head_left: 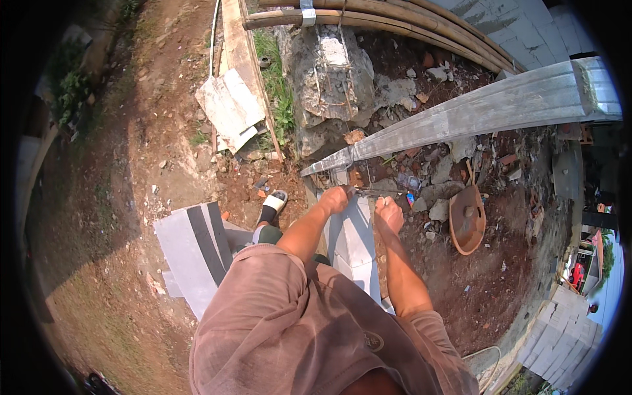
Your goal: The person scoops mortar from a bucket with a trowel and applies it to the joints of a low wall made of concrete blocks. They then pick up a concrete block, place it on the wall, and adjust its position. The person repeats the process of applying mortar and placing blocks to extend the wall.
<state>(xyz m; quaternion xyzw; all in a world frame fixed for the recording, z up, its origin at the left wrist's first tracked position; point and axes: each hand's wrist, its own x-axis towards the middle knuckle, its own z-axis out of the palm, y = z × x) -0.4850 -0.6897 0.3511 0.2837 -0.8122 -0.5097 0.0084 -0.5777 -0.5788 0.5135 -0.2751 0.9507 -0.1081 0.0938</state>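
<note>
My left hand [337,199] is closed in a fist at the end of a row of light grey blocks [352,247]. A thin dark rod or wire [366,192] stretches from it toward my right hand [389,214]. The fingers of my right hand are also closed, with a small pale tip showing at them; what they grip is too small to make out. Just beyond my hands is the narrow end of a long grey metal-looking beam [461,112], with thin wires or bars hanging beside it.
A rough concrete stump [329,92] with exposed bars stands ahead, below bamboo poles [395,26]. To the right lie rubble and a worn orange-brown tub [467,224]. Grey slabs [187,250] are stacked at my left, near my sandalled foot [273,204]. Planks and a pale board [230,108] lie farther off.
</note>
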